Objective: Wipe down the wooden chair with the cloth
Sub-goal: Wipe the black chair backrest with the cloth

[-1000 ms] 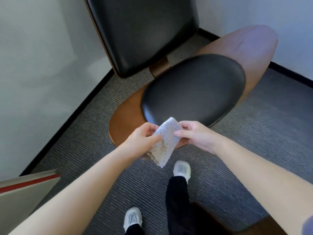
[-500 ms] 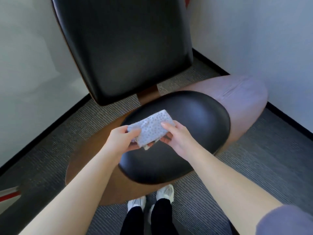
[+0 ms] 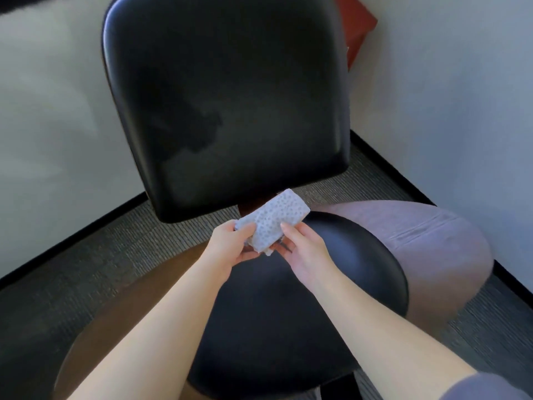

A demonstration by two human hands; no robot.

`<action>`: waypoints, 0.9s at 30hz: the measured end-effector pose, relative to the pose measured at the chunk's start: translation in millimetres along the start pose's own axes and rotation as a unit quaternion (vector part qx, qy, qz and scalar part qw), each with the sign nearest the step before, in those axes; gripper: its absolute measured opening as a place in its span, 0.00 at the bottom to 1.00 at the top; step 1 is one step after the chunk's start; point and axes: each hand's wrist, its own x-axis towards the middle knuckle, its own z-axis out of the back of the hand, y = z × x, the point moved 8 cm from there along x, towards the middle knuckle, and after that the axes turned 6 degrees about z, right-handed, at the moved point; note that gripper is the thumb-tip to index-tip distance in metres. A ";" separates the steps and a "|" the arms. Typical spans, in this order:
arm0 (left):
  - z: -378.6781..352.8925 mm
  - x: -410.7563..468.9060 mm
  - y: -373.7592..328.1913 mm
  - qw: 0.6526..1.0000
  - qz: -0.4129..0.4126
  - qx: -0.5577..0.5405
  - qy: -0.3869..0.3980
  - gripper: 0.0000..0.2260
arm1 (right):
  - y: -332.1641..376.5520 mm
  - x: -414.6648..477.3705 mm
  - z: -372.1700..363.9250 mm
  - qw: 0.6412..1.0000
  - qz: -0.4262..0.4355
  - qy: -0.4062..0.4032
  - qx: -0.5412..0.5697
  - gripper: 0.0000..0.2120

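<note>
Two pale walls meet in a corner: the left wall [image 3: 43, 125] and the right wall [image 3: 461, 96]. A black baseboard [image 3: 72, 241] runs along their bottom. Grey ribbed carpet [image 3: 86, 272] covers the floor. A red object [image 3: 359, 27] shows near the corner.

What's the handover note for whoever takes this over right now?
Left hand pinches the folded cloth at its left end; right hand pinches the right side. Cloth is held in the air over the black seat pad, below the backrest, seemingly touching neither. Wiping not yet begun, as far as shown. To do: the whole wipe-down, starting with the wooden shell.
</note>
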 end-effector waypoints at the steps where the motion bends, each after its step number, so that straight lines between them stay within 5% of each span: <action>1: -5.3 9.1 1.3 1.000 0.000 -0.003 -0.012 0.10 | -1.2 12.3 7.4 1.000 -0.012 0.002 -0.006 0.10; 8: -40.6 93.1 39.8 0.995 0.020 -0.096 -0.032 0.06 | -21.4 94.3 65.5 0.995 -0.036 0.009 -0.090 0.08; 10: -31.3 119.0 53.6 0.996 -0.009 0.010 -0.088 0.11 | -14.9 118.5 83.0 0.973 0.041 -0.028 -0.223 0.06; 11: -23.3 130.3 57.9 0.981 -0.040 0.139 -0.128 0.15 | -5.7 130.0 87.5 0.937 0.115 -0.037 -0.327 0.05; 14: -16.3 156.5 85.6 0.838 -0.110 0.511 -0.159 0.25 | 0.6 152.6 69.3 0.758 0.321 0.059 -0.565 0.09; 17: -0.6 178.7 120.6 0.749 -0.141 0.626 -0.164 0.30 | -47.7 184.8 59.9 0.557 0.354 0.169 -0.732 0.12; 18: 4.4 181.8 124.9 0.732 -0.169 0.636 -0.177 0.31 | -65.6 197.8 62.2 0.514 0.345 0.182 -0.764 0.11; 20: 8.2 185.9 129.1 0.707 -0.212 0.651 -0.179 0.32 | -87.0 217.4 61.7 0.498 0.322 0.182 -0.784 0.08; 23: 9.1 189.2 126.7 0.701 -0.245 0.644 -0.184 0.31 | -100.9 236.5 47.0 0.519 0.311 0.181 -0.775 0.12; 27: 11.5 190.3 126.8 0.702 -0.258 0.635 -0.193 0.30 | -121.3 256.0 32.5 0.540 0.192 0.232 -0.786 0.16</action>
